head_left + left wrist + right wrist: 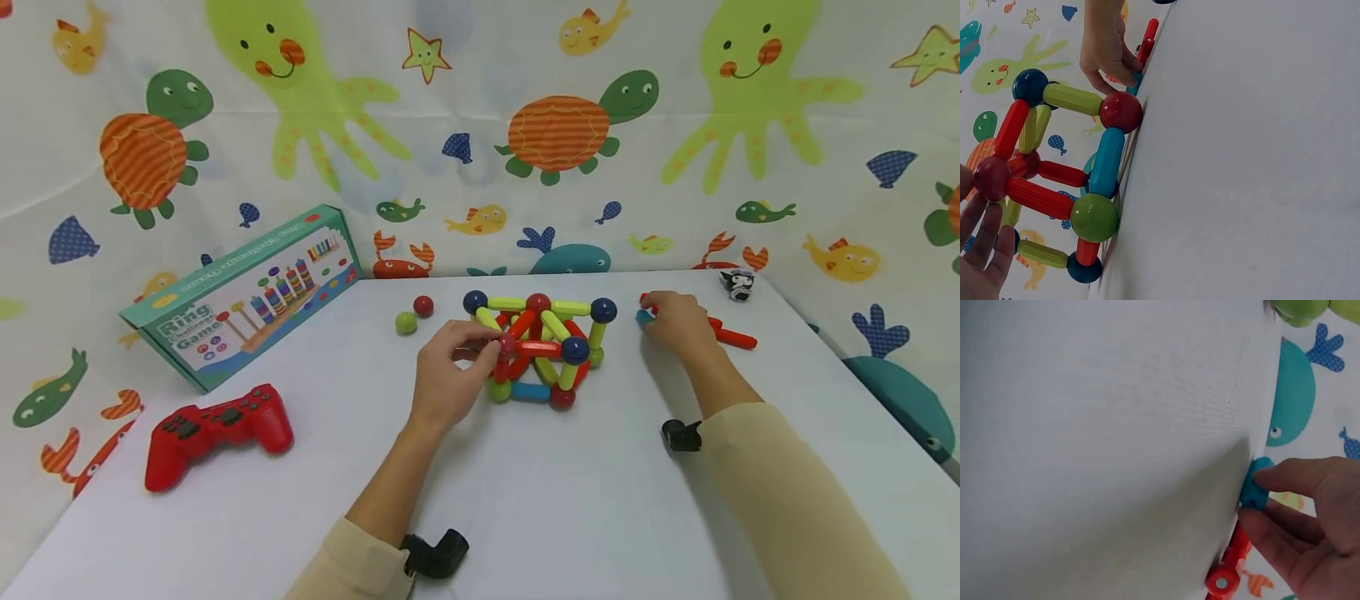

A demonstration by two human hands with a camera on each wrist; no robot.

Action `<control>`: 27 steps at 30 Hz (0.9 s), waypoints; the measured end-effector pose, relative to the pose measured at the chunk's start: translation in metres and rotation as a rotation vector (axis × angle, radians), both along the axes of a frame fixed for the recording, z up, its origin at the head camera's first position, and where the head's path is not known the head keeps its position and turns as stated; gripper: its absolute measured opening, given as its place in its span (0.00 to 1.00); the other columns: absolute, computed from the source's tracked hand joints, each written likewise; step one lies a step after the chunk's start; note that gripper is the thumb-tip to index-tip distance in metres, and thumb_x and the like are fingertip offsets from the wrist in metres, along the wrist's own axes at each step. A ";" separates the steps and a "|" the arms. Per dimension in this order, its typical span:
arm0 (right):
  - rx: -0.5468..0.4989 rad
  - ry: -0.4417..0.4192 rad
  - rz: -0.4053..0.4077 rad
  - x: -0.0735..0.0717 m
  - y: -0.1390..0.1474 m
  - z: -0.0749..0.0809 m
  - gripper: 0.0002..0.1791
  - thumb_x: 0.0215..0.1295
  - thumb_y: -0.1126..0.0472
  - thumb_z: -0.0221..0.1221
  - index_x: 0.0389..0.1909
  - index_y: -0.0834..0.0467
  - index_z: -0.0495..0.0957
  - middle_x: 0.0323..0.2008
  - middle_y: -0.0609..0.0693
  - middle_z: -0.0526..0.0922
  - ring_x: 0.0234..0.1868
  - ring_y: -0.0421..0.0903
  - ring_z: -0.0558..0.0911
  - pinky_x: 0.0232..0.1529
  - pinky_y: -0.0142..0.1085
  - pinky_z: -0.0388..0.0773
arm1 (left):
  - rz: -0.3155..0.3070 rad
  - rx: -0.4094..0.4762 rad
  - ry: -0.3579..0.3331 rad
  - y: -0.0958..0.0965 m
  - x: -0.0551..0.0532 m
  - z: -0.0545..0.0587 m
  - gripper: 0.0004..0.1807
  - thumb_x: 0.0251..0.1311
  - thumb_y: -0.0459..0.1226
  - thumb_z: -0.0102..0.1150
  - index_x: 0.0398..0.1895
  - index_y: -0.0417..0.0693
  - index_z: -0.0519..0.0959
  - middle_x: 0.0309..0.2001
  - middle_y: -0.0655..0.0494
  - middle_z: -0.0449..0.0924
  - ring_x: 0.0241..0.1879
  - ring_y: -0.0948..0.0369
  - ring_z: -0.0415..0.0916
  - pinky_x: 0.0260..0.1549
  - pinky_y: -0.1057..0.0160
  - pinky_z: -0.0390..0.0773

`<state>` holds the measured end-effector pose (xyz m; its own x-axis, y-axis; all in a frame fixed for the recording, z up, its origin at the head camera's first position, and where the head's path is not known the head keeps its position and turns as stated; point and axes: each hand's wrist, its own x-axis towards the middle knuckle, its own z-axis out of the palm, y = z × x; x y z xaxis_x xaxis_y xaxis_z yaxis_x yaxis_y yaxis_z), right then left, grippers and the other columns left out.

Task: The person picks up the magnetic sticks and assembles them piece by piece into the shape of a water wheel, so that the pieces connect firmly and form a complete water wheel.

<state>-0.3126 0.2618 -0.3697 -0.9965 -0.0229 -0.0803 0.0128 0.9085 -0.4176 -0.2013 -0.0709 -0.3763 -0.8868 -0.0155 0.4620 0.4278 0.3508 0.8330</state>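
A structure of magnetic sticks and balls (538,349) stands near the table's middle, with red, yellow-green and blue sticks joined by red, green and dark blue balls. My left hand (453,367) pinches the red ball (992,178) at its near left upper corner. On the right, my right hand (675,323) holds a short blue magnetic stick (1255,483) between thumb and fingers, low over the table. Several red magnetic sticks (735,337) lie beside that hand, partly hidden by it in the head view.
Left of the structure lie a red ball (423,307) and a green ball (406,322). A ring game box (247,300) stands at the back left, with a red game controller (219,433) before it. A small black-and-white figure (738,285) sits at the back right.
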 end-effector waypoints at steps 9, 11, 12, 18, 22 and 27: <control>-0.549 -0.103 -0.121 0.024 0.002 0.010 0.35 0.76 0.56 0.59 0.80 0.55 0.60 0.63 0.64 0.71 0.44 0.43 0.87 0.52 0.32 0.84 | -0.022 0.004 0.002 0.001 0.000 0.000 0.12 0.64 0.37 0.69 0.51 0.48 0.87 0.49 0.54 0.84 0.48 0.59 0.83 0.50 0.49 0.86; -0.682 -0.113 -0.139 0.030 0.001 0.012 0.37 0.75 0.55 0.61 0.80 0.53 0.60 0.62 0.59 0.71 0.42 0.35 0.87 0.53 0.30 0.83 | -0.015 0.007 -0.002 0.000 0.001 0.000 0.13 0.64 0.36 0.69 0.51 0.48 0.87 0.49 0.55 0.84 0.48 0.59 0.83 0.50 0.49 0.86; -0.731 -0.115 -0.143 0.034 -0.001 0.014 0.37 0.74 0.54 0.62 0.80 0.52 0.60 0.60 0.57 0.72 0.40 0.33 0.87 0.54 0.30 0.83 | -0.012 0.009 -0.006 0.000 0.001 0.000 0.13 0.64 0.36 0.70 0.51 0.48 0.87 0.49 0.55 0.84 0.48 0.59 0.83 0.50 0.50 0.86; -0.919 -0.109 -0.123 0.059 -0.012 0.030 0.38 0.71 0.52 0.65 0.79 0.50 0.62 0.54 0.51 0.73 0.44 0.36 0.89 0.53 0.29 0.83 | -0.021 0.012 -0.019 -0.001 0.002 0.001 0.13 0.64 0.36 0.70 0.51 0.49 0.87 0.49 0.54 0.84 0.48 0.58 0.83 0.51 0.49 0.86; -0.937 -0.103 -0.076 0.075 -0.024 0.039 0.37 0.70 0.51 0.66 0.78 0.50 0.64 0.55 0.52 0.74 0.46 0.37 0.89 0.51 0.28 0.83 | -0.020 0.013 -0.027 -0.002 0.003 0.001 0.13 0.63 0.36 0.71 0.51 0.50 0.87 0.49 0.55 0.84 0.48 0.58 0.83 0.50 0.49 0.86; -0.872 -0.088 -0.034 0.086 -0.038 0.042 0.36 0.72 0.52 0.65 0.77 0.51 0.65 0.54 0.52 0.77 0.46 0.38 0.89 0.50 0.29 0.84 | -0.026 0.020 -0.039 -0.001 0.003 0.001 0.13 0.63 0.36 0.71 0.51 0.49 0.87 0.49 0.54 0.84 0.49 0.58 0.83 0.51 0.49 0.86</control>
